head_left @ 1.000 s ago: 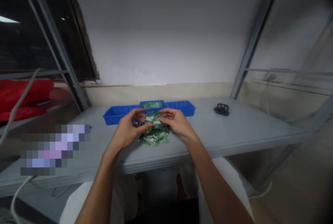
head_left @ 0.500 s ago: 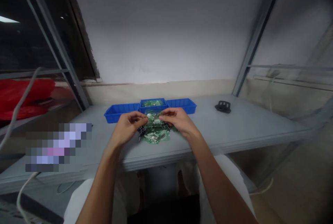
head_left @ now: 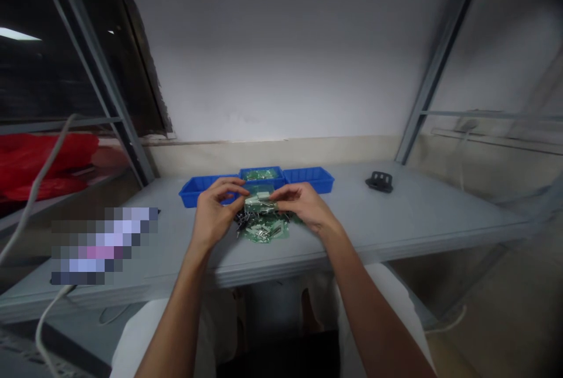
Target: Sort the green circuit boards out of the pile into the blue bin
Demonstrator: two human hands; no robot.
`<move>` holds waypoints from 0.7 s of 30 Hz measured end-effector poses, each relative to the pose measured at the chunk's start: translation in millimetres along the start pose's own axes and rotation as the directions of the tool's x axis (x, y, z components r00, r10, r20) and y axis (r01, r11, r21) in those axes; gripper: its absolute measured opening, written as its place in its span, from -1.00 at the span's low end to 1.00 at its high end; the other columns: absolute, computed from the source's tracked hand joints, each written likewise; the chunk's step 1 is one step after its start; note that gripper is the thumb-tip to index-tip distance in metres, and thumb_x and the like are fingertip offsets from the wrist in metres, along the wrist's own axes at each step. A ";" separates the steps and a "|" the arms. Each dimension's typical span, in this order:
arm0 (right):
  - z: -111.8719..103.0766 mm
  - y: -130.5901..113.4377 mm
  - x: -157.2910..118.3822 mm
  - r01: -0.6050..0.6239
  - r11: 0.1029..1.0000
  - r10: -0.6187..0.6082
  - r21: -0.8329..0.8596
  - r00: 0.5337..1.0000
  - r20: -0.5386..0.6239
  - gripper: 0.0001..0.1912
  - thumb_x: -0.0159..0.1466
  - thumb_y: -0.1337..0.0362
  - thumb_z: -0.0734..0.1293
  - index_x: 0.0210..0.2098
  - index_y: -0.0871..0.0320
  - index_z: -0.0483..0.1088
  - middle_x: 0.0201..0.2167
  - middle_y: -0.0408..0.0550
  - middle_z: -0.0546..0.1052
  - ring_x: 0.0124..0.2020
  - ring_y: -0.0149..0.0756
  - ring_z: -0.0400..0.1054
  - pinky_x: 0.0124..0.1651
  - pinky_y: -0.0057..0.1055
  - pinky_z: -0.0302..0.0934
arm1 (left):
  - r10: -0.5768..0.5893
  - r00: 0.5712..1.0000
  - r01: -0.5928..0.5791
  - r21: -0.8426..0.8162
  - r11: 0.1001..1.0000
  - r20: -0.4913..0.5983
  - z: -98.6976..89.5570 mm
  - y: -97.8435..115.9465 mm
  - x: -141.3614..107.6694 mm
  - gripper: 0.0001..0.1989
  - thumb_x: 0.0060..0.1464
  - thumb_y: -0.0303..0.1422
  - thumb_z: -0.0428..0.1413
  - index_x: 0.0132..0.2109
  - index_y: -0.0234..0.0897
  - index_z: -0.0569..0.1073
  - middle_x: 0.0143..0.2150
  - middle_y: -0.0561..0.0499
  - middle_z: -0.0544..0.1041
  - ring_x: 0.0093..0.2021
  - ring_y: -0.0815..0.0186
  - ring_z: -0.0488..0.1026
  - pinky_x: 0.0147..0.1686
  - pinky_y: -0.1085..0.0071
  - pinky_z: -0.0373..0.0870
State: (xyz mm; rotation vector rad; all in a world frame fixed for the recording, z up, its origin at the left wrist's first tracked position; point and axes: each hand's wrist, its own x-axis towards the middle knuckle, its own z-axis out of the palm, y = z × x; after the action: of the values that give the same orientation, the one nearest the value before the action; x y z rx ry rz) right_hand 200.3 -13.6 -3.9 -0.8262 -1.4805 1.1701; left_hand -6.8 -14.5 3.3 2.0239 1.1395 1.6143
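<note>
Between my two hands is a small clear plastic bag [head_left: 260, 202] with a green tint and pale and metal pieces inside. My left hand [head_left: 215, 205] pinches its left edge, and my right hand [head_left: 303, 205] pinches the right edge. Just below it, on the table, lies another such bag of small metal parts [head_left: 266, 230]. Dark and silvery screw-like pieces [head_left: 241, 221] are heaped by my left fingertips. Behind the hands stands a blue bin [head_left: 263, 174] with similar green-tinted bags in it. The exact kind of the small parts is too fine to make out.
Blue bins stand at the left [head_left: 189, 193] and right [head_left: 323, 180] of the middle one. A black slotted plastic piece [head_left: 379, 181] lies to the right on the grey table [head_left: 396, 220]. A blurred-out flat object [head_left: 105, 246] and a white cable [head_left: 41, 322] are at the left.
The bag between my hands has turned a little, so its pale contents show more clearly. Both hands keep their pinch, and the whole view has shifted slightly.
</note>
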 end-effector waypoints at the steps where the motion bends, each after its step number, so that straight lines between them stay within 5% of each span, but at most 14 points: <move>1: -0.7 0.7 0.0 0.013 1.000 -0.013 -0.007 1.000 0.005 -0.85 -0.01 0.40 0.45 -0.43 0.07 0.58 -0.45 -0.09 0.57 -0.41 -0.31 0.40 -0.31 -0.31 0.32 | -0.003 1.000 0.003 0.008 1.000 0.001 -0.1 0.7 0.1 -0.92 0.00 -0.42 0.16 -0.36 -0.21 0.56 -0.07 -0.04 0.53 -0.06 0.24 0.47 -0.11 0.26 0.44; 5: -2.4 2.8 0.6 0.035 0.999 -0.035 -0.019 0.999 -0.009 -0.89 0.00 0.38 0.45 -0.45 0.06 0.57 -0.48 -0.12 0.53 -0.49 -0.39 0.32 -0.44 -0.40 0.21 | 0.009 1.000 -0.010 0.016 1.000 0.023 -0.6 2.1 0.0 -0.92 -0.01 -0.42 0.17 -0.35 -0.21 0.58 -0.08 -0.04 0.55 -0.05 0.24 0.48 -0.06 0.25 0.44; 10: -1.3 1.3 2.8 -0.082 0.997 0.083 0.013 0.992 -0.099 -0.88 0.02 0.24 0.50 -0.45 0.10 0.54 -0.60 -0.16 0.44 -0.65 -0.50 0.14 -0.62 -0.48 -0.10 | -0.079 0.993 0.076 0.037 0.996 0.086 1.0 5.7 -2.3 -0.89 -0.01 -0.28 0.22 -0.36 -0.22 0.57 -0.31 0.00 0.60 -0.25 0.26 0.50 -0.17 0.27 0.44; 17: 2.9 4.6 3.3 -0.066 0.997 0.059 -0.035 0.982 -0.179 -0.79 0.08 0.15 0.46 -0.53 0.14 0.47 -0.66 -0.18 0.39 -0.66 -0.49 0.13 -0.57 -0.45 -0.04 | -0.162 0.972 0.144 0.115 0.983 0.169 3.9 6.1 -2.0 -0.75 0.02 -0.16 0.19 -0.40 -0.26 0.56 -0.40 0.01 0.59 -0.38 0.30 0.45 -0.32 0.34 0.37; 21: 6.9 6.8 31.7 0.068 0.989 -0.104 -0.129 0.950 -0.294 -0.80 0.07 0.16 0.47 -0.54 0.15 0.49 -0.63 -0.16 0.41 -0.58 -0.43 0.22 -0.48 -0.43 0.05 | -0.170 0.980 0.147 0.197 0.969 0.107 0.2 -3.2 0.3 -0.73 0.04 -0.12 0.17 -0.34 -0.25 0.56 -0.38 0.00 0.59 -0.38 0.28 0.46 -0.33 0.34 0.36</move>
State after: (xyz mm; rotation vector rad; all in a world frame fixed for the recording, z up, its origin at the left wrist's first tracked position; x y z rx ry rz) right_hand 185.7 15.9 -0.8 -0.9640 -1.3269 0.8556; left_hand -7.9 -12.1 1.3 2.0536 1.4143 1.3293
